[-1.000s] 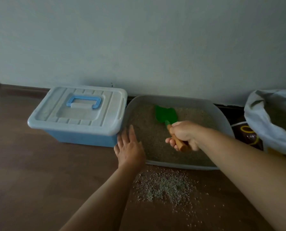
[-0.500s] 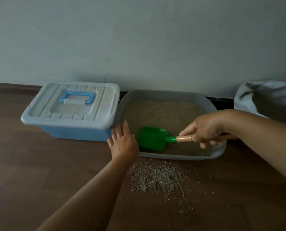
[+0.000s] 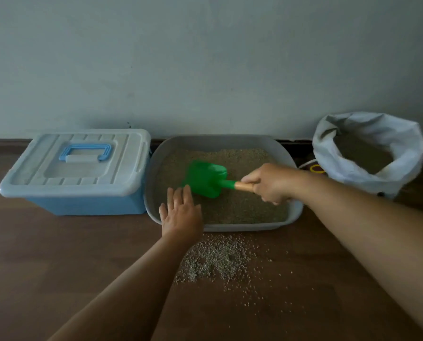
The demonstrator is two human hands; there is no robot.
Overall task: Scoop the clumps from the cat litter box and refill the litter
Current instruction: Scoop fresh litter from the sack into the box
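While the right hand [image 3: 269,184] gripped the wooden handle of the green scoop [image 3: 206,178], the scoop blade sat over the litter [image 3: 242,205] in the left half of the grey litter box [image 3: 296,210]. The left hand [image 3: 180,215] rested with straight fingers on the near-left rim. The litter box stood on the floor [image 3: 57,254] between a lidded blue storage bin [image 3: 77,173], left, and an open white bag [image 3: 368,153] of litter, right. Spilled granules [image 3: 217,257] lay just near of the box.
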